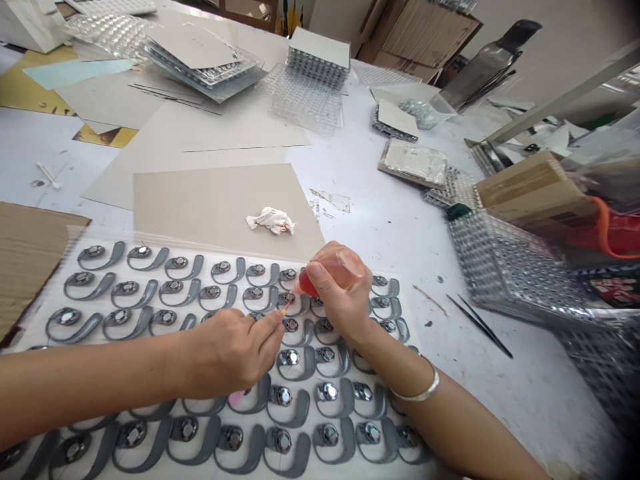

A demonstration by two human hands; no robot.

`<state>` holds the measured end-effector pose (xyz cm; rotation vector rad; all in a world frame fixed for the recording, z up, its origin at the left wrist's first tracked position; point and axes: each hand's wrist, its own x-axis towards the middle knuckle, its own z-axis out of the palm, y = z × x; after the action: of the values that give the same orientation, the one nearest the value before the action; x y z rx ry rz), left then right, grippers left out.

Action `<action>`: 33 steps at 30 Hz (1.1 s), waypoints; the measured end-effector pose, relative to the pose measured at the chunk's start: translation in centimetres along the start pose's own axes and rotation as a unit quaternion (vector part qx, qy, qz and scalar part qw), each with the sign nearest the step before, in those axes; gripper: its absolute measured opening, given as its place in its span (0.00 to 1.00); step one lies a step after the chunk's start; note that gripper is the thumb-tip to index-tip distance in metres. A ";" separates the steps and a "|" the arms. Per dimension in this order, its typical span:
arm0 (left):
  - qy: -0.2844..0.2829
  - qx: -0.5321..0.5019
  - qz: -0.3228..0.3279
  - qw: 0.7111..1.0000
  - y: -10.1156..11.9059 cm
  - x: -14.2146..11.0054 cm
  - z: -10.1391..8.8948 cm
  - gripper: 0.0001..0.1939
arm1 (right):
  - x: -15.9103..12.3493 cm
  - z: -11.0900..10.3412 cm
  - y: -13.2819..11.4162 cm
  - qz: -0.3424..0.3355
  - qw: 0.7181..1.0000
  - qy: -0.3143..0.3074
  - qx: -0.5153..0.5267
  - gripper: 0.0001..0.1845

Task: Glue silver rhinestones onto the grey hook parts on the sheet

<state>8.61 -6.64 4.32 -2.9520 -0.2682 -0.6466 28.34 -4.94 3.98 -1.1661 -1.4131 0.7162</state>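
- Left hand [230, 353]: fingers pinch a thin yellow stick [287, 308] just above the gray hooks [173, 293].
- Right hand [340, 290]: fingers wrap a red squeeze bottle [320, 277], its tip just beside the stick.
- The hooks lie in rows on a white sheet [200, 250] on the bench [380, 233].

The left forearm [90, 380] stretches in from the left edge to the left hand [231, 353], its fingertips pinched, just beside the curled right hand [336, 290], whose right forearm [450, 420] rises from the lower right.
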 end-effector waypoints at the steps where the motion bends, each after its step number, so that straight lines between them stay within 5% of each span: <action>1: 0.004 0.000 -0.006 1.000 0.1 -0.1 0.1 0.15 | 0.0 0.0 0.0 -0.004 1.000 -0.001 -0.001 0.14; 21: 0.006 0.001 0.000 1.000 -0.2 0.0 0.0 0.16 | -0.2 -0.1 0.3 -0.047 0.999 0.008 -0.014 0.14; 33: 0.001 0.003 0.000 1.000 -0.3 -0.1 -0.1 0.17 | -0.3 -0.6 0.9 -0.016 1.000 0.019 0.000 0.14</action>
<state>8.39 -6.36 4.34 -2.9463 -0.2709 -0.6468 29.07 -5.05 3.14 -1.1498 -1.3977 0.6686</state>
